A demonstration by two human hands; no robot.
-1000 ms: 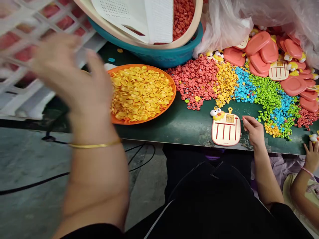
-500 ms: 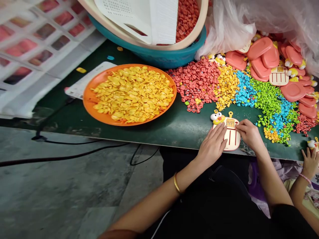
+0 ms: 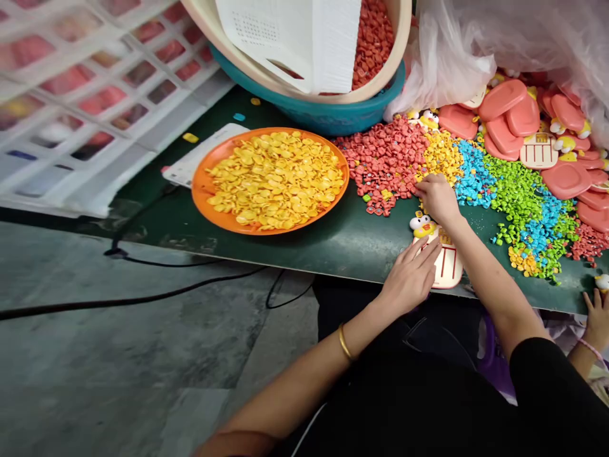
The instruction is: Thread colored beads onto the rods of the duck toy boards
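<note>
The left hand [image 3: 410,279] lies flat on the toy board [image 3: 446,263], fingers spread a little and pressing on it. The board sits at the near edge of the green table [image 3: 352,241]. A little yellow duck [image 3: 422,225] with big eyes sits at the top of the board, just by the fingertips.

The right hand [image 3: 438,198] is past the board, at the yellow beads [image 3: 440,157]. Its fingers are curled down into the beads; I cannot tell if they hold one. The right arm goes across the board and hides part of it.

Red beads [image 3: 387,158] lie left of the yellow ones. Blue beads [image 3: 473,174] and green beads [image 3: 516,184] lie to the right. Pink lids [image 3: 502,101] are piled behind them, under a clear bag [image 3: 457,44].

An orange plate [image 3: 204,187] full of yellow chips is to the left, well apart from the hands. Behind it is a tub [image 3: 328,114] with a cream bowl in it. A white crate [image 3: 95,108] stands far left.

Another small hand [image 3: 597,311] rests at the table edge on the far right.
</note>
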